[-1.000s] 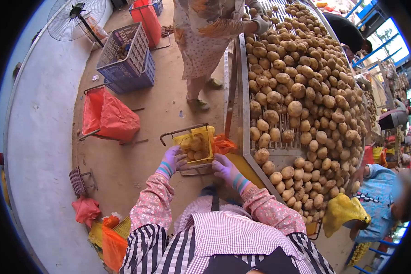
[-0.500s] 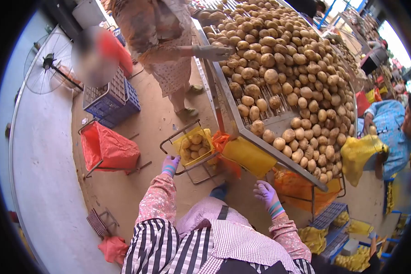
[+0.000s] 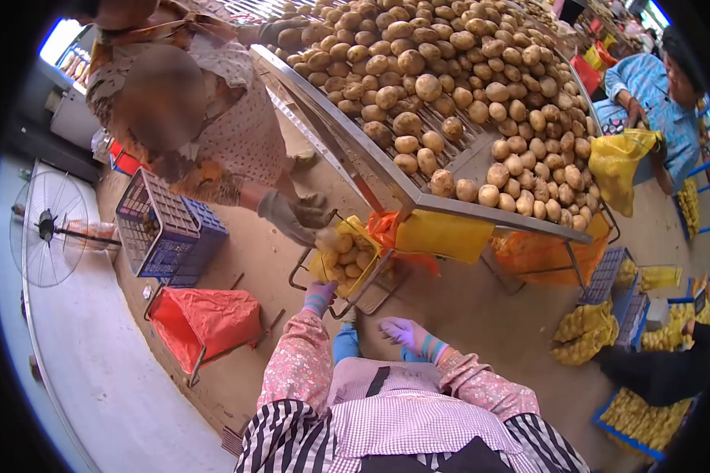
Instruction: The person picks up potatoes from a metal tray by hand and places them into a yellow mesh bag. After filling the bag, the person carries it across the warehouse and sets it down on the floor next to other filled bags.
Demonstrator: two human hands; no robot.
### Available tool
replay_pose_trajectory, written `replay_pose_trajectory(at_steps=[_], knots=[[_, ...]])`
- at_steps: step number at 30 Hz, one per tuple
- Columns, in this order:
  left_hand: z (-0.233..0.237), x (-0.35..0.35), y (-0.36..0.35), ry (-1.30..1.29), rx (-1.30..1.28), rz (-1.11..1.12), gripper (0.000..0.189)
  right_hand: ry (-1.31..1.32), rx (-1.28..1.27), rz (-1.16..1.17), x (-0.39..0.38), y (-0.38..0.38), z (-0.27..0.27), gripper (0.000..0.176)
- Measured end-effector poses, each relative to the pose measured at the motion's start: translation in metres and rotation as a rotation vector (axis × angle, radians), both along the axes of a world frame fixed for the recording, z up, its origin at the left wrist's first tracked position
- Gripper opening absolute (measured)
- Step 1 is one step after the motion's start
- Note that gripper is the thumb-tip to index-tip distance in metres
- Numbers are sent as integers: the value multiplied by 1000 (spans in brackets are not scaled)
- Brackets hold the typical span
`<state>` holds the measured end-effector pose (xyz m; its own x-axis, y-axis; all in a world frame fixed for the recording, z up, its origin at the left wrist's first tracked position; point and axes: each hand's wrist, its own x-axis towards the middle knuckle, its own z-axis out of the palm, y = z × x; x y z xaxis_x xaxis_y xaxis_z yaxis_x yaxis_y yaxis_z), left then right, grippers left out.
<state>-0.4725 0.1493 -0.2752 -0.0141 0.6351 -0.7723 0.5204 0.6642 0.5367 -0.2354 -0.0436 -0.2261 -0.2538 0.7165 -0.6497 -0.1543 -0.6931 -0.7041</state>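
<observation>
My left hand [image 3: 319, 297], in a purple glove with blue bands at the wrist, is closed on the near edge of a metal bag stand [image 3: 363, 290]. A yellow mesh bag [image 3: 325, 265] hangs in that stand with several potatoes [image 3: 353, 257] inside. My right hand [image 3: 405, 333], gloved the same way, is in the air in front of my apron, fingers loosely apart and holding nothing. Across the stand, a co-worker's gloved hand [image 3: 292, 218] reaches over the bag's far side, with a blurred potato-like shape just below it.
A metal-edged sorting table [image 3: 418, 206] heaped with potatoes stands ahead. A yellow sheet [image 3: 442, 236] and an orange mesh bag [image 3: 544, 256] hang below it. To the left are a red bag [image 3: 213, 319] on a stand, blue crates [image 3: 158, 229] and a fan [image 3: 47, 229]. Another person [image 3: 655, 110] works at right.
The co-worker has bent down and brought a hand from the table to the yellow bag. My view has shifted; my left hand stays at the stand, and my right hand has moved inward.
</observation>
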Motion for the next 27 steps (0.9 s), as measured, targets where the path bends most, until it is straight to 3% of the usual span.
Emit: replay_pose_trajectory(at_steps=[2, 7, 9, 13, 15, 19, 27], knots=[[-9, -5, 8, -37, -22, -64, 41, -187, 167, 139, -48, 19, -14, 55], [-21, -24, 16, -81, -161, -214, 45, -122, -29, -90, -140, 56, -39, 48], [-28, -27, 19, -134, -218, -219, 44, -183, 119, -167, -157, 51, -64, 45], [-30, -19, 21, -156, -286, -295, 41, -352, 230, -139, -158, 51, -53, 37], [-33, -14, 17, -326, -337, -192, 37, -412, 237, -98, -152, 56, -44, 34], [-48, -22, 19, -287, -319, -298, 35, -504, 369, -49, -151, 64, -52, 29], [0, -28, 24, -308, -307, -312, 37, -696, 152, -89, -161, 73, -38, 30]])
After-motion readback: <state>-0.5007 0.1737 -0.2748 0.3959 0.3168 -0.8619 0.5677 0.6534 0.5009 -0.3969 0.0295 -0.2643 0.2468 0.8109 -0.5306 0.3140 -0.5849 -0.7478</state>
